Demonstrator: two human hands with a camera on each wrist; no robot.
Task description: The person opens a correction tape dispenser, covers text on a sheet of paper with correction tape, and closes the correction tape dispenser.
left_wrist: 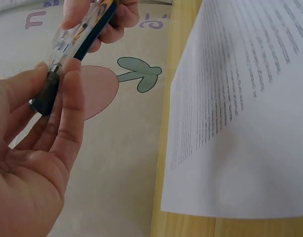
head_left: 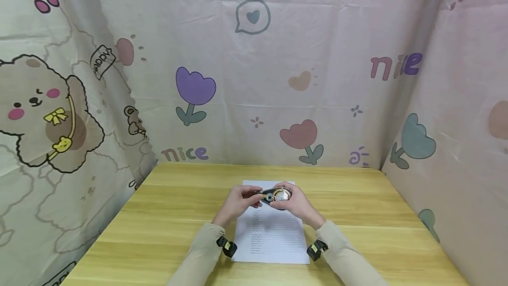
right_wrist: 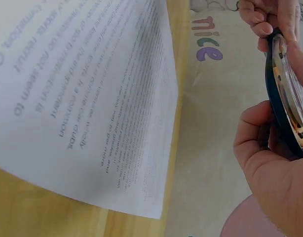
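Above the paper, both hands hold a correction tape (head_left: 281,195) with a clear case, orange wheels inside and a dark teal back. My right hand (head_left: 296,202) grips its wide body between thumb and fingers. The narrow dark end (left_wrist: 46,94) is pinched by my left hand (head_left: 239,203), thumb on one side and fingers on the other. Seen edge-on in the right wrist view, the correction tape (right_wrist: 284,94) spans the two hands. Below them lies a white printed sheet (head_left: 274,237), its lines of text running across it.
The sheet rests on a wood-grain table (head_left: 166,224). A patterned cloth (head_left: 254,83) with flowers and words hangs behind the table and along both sides. Each wrist carries a small black camera, the left camera (head_left: 227,247) and the right camera (head_left: 317,250).
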